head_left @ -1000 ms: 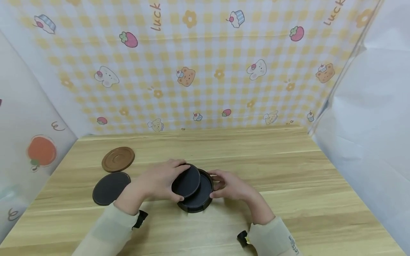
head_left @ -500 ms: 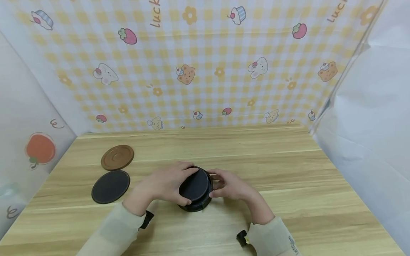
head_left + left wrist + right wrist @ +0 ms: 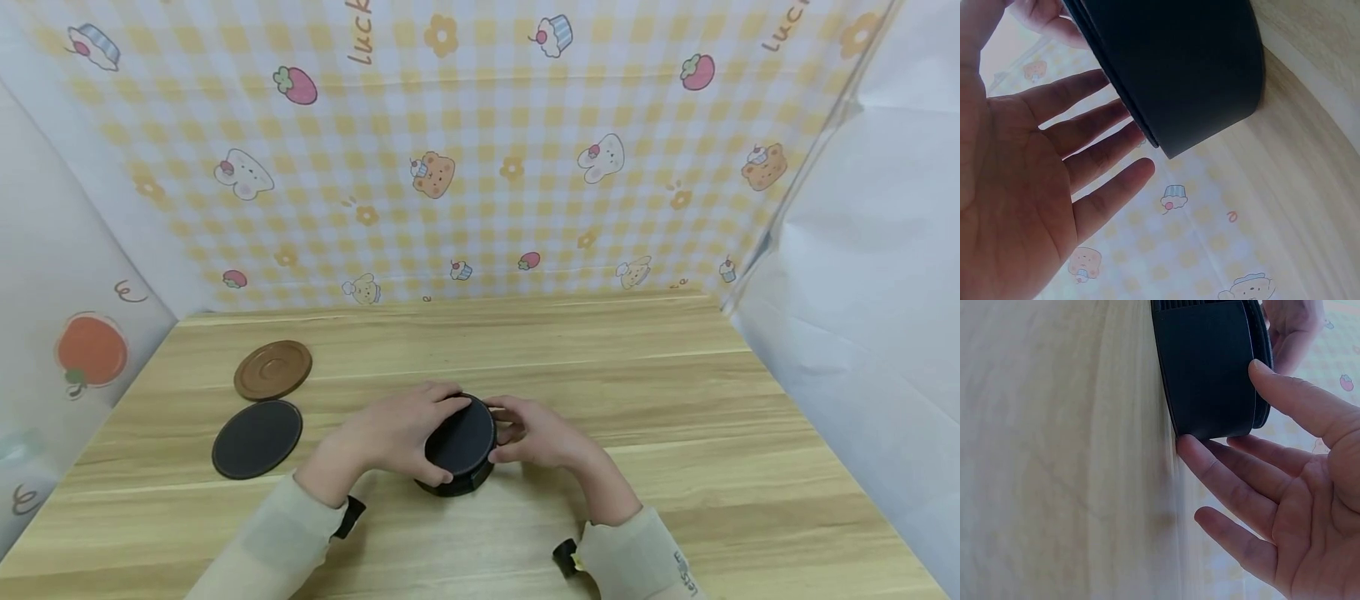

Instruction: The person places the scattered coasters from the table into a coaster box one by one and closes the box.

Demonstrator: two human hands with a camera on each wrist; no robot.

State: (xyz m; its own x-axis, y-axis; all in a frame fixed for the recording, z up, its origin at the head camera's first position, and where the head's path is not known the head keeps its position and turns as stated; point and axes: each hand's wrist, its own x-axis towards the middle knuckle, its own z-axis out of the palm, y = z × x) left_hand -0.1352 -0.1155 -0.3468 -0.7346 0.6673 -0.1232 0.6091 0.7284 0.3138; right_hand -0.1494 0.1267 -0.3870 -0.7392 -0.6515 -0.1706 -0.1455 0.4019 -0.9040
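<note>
My left hand point(image 3: 397, 431) spans the black disc point(image 3: 463, 439) from above, thumb and fingers bent about its rim; my right hand point(image 3: 542, 435) is half-curled against the side of the round black holder point(image 3: 1207, 375), thumb at its upper edge. Over the last second the disc has slid rightward, hiding the opening, below centre of frame. It sits proud of the rim, so I judge it aligned but not seated. At left, a flat black coaster point(image 3: 257, 439) lies just below a brown coaster point(image 3: 273, 370).
</note>
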